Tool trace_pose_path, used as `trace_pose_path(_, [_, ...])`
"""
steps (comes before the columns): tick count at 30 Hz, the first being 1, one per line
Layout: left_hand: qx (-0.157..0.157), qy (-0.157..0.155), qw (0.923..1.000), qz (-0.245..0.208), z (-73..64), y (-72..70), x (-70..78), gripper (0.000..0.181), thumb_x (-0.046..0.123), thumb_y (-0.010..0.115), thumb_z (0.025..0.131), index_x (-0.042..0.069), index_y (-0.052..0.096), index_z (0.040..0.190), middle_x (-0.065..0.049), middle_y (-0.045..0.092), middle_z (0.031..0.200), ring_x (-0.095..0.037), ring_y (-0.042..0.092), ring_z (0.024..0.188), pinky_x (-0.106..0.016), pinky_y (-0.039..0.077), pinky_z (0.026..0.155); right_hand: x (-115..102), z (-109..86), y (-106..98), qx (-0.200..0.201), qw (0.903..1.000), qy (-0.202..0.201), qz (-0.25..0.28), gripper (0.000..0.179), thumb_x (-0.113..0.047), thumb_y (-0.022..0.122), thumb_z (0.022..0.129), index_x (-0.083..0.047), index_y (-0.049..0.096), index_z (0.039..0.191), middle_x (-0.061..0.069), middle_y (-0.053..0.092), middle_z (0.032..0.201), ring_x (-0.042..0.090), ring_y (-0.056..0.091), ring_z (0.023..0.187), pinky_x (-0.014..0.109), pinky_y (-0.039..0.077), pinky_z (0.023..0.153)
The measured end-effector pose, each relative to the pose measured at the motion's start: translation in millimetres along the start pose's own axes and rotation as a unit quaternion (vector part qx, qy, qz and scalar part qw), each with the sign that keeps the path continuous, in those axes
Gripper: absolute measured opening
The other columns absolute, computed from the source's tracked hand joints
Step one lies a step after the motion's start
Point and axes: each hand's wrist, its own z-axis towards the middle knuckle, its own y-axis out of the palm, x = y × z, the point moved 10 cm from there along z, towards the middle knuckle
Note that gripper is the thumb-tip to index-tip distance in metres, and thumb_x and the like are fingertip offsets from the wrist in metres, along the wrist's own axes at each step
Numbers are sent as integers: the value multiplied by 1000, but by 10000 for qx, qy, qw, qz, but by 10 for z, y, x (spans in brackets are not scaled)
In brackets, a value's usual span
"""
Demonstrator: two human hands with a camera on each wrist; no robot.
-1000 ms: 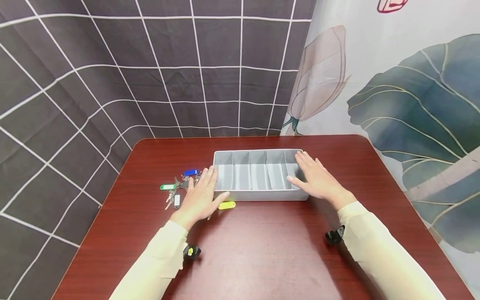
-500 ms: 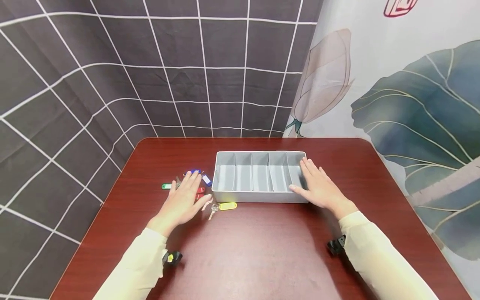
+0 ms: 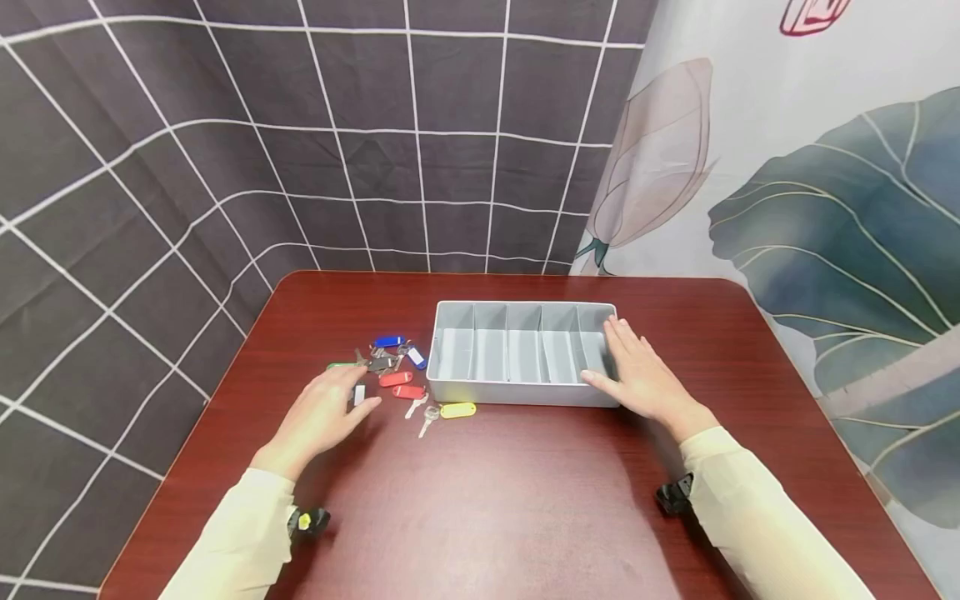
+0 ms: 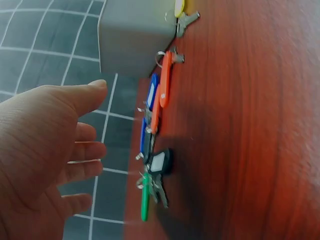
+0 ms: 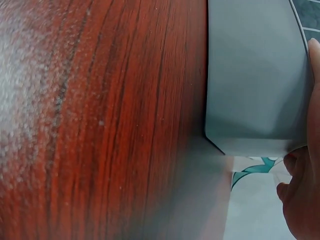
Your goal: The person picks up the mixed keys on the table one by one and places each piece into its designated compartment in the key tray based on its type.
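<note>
A grey tray (image 3: 525, 393) divided into several compartments sits on the dark red table. My right hand (image 3: 647, 379) rests at its right end, fingers stretched along the rim and thumb over the front corner. In the right wrist view, the fingers touch the end of the tray. My left hand (image 3: 318, 417) is held above the tabletop, fingers relaxed, holding nothing. Just beyond it lie keys with coloured tags: a blue tag (image 3: 388, 342), a red tag (image 3: 395, 379) and a green tag (image 4: 145, 197). A black tag (image 4: 161, 161) is partly hidden by the hand in the head view.
A yellow tag (image 3: 457, 410) with a key (image 3: 428, 422) lies against the tray's front. Another red tag (image 3: 408, 392) is left of it. A dark gridded curtain (image 3: 360, 167) hangs behind the table, and a flowered one (image 3: 750, 208) at the right.
My left hand has moved left and towards me, away from the tray's left end, uncovering red tags, a blue tag and keys. The right hand stays at the tray's right end.
</note>
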Motion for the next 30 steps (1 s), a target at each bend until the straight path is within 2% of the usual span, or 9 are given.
trace_pose_path(8, [-83, -424, 9990, -115, -71, 67, -226, 57, 36, 74, 83, 1, 59, 126, -18, 61, 119, -37, 53, 113, -55, 42, 95, 29, -13, -4, 41, 9999, 31, 98, 100, -64, 52, 89, 5, 14, 150, 21, 10, 158, 38, 9, 144, 60, 12, 111])
trace_pose_path(12, [50, -488, 9987, -154, -136, 79, -332, 51, 34, 76, 81, 2, 63, 120, -16, 63, 108, -33, 56, 102, -52, 46, 88, 20, -3, 7, 49, 9999, 9, 94, 99, -63, 52, 89, 5, 14, 150, 21, 10, 158, 38, 9, 144, 60, 13, 111])
trace_pose_path(15, [107, -497, 9985, -179, -169, 103, -393, 48, 33, 76, 82, 2, 64, 116, -16, 64, 106, -33, 57, 99, -52, 47, 86, 13, 10, 12, 45, 10000, -16, 76, 100, -64, 51, 89, 4, 14, 151, 21, 10, 158, 37, 9, 145, 60, 13, 110])
trace_pose_path(22, [18, -573, 9981, -204, -77, 180, -457, 46, 29, 72, 85, -1, 63, 118, -20, 62, 114, -36, 56, 107, -54, 44, 91, 13, 12, -1, 55, 9999, -12, 118, 100, -64, 52, 88, 4, 14, 151, 21, 12, 158, 38, 10, 144, 60, 14, 110])
trace_pose_path(26, [-98, -639, 9977, -190, -22, 238, -476, 45, 30, 71, 86, -1, 63, 117, -19, 62, 113, -36, 55, 107, -54, 44, 92, 3, 7, 3, 45, 9999, -12, 124, 100, -65, 52, 88, 4, 14, 151, 22, 12, 157, 38, 11, 144, 60, 14, 110])
trace_pose_path(30, [-75, -660, 9976, -172, 15, 255, -472, 45, 30, 70, 86, -2, 64, 116, -19, 61, 112, -36, 54, 106, -54, 44, 92, 4, 5, -4, 86, 9999, -22, 78, 100, -65, 52, 88, 4, 15, 150, 22, 13, 157, 38, 11, 144, 60, 14, 110])
